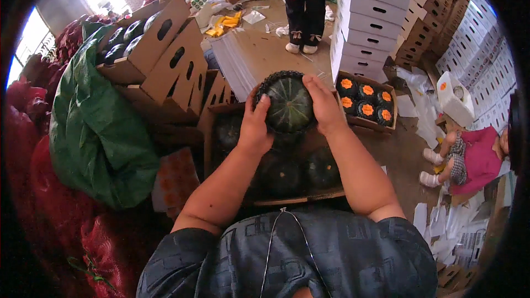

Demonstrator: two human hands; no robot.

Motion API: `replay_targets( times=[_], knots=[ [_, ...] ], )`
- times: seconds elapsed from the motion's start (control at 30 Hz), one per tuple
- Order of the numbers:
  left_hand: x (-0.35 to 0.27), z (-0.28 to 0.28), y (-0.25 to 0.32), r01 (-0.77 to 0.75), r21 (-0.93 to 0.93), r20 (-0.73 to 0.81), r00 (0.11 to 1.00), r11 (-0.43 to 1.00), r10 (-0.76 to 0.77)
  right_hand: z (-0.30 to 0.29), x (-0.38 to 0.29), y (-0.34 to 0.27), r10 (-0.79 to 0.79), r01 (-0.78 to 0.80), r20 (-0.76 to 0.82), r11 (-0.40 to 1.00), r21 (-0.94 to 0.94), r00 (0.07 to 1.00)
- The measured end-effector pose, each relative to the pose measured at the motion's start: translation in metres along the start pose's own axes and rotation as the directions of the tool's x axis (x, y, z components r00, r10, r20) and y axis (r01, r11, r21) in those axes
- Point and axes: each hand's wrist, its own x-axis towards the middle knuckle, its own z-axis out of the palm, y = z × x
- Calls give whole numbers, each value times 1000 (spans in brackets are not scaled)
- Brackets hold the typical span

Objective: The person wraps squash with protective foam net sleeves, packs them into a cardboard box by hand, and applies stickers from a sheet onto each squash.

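Note:
A dark green kabocha-type squash [290,103] with pale stripes is held between both of my hands, a black net sleeve [276,75] around its edge. My left hand [256,126] grips its left side, thumb on the upper face. On the right side, my right hand [325,105] presses with the fingers along the edge. Below the raised squash stands an open cardboard box [209,149] with several more dark squashes [281,174] in shadow. My hands and forearms hide part of that box.
Right of my hands, a carton [372,129] holds squashes with orange stickers [367,109]. Behind it rises a stack of white cartons [374,20]. Left are cardboard boxes [143,56], a green sack [99,132] and red net sacks [54,182]. One person [304,4] stands ahead; another [476,159] sits right.

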Motion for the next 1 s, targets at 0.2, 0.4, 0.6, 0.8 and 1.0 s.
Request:
replay_targets(
  times=[0.2,0.4,0.6,0.8,1.0],
  knots=[
    [5,-12,-3,50,42,61,997,998,-52,-5,3,-15,-274,309,179,569,-762,945],
    [-9,3,-12,100,-26,199,976,995,-92,10,-32,-32,-175,420,385,259,-870,906],
    [17,-19,3,-21,183,277,961,983,-31,-19,2,-45,-121,288,302,744,-603,946],
    [4,-19,-46,-490,616,508,845,-616,-164,-47,-23,-37,-281,421,313,592,-687,907],
    [2,-27,-47,-289,719,357,934,-632,-21,-51,-50,-13,-276,473,457,-10,-881,845]
  ],
)
